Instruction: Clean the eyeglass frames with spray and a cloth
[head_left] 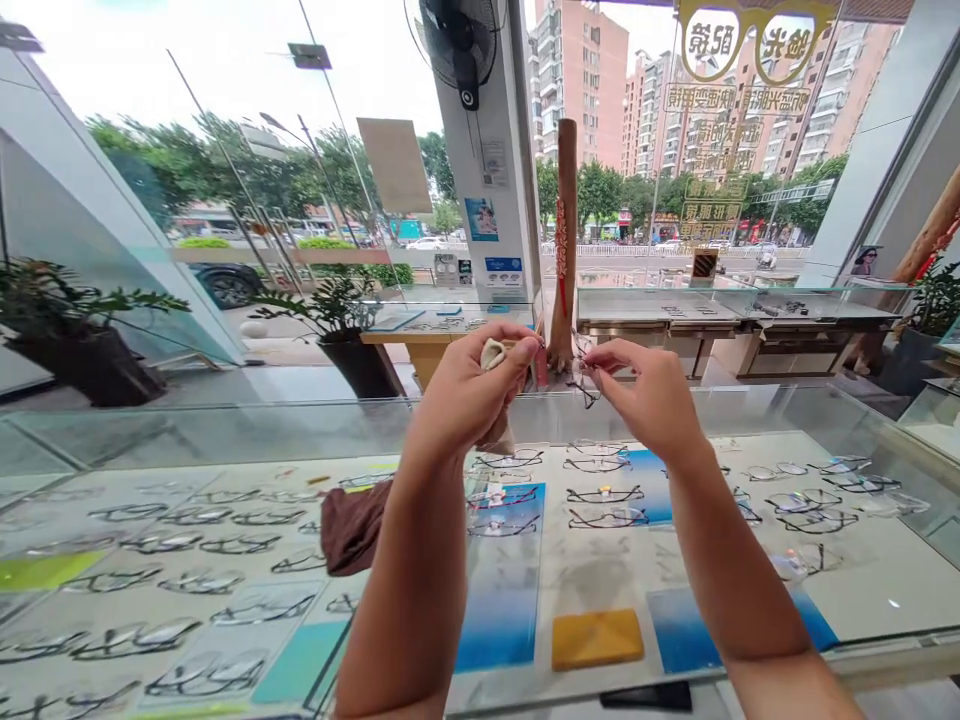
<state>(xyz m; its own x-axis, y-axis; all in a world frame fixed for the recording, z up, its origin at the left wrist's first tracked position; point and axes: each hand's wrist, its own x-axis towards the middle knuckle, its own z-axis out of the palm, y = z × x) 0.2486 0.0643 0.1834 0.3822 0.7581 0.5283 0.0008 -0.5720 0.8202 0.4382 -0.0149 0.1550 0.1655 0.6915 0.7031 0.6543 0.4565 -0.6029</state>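
Both my hands are raised above a glass display counter (pixel 225 430). My left hand (pixel 469 385) is closed around a small cream cloth (pixel 493 353) that pokes out between the fingers. My right hand (pixel 649 395) pinches a thin dark-framed pair of glasses (pixel 583 378) by its frame, the lenses hanging just left of the fingertips. The two hands are a short gap apart.
Under the glass lie several rows of spectacle frames (pixel 600 495). A brown cloth (pixel 352 525) and a yellow pad (pixel 598 638) rest on the counter top. Beyond stand potted plants (pixel 345 320), a wooden post (pixel 564 240), more counters and the shop window.
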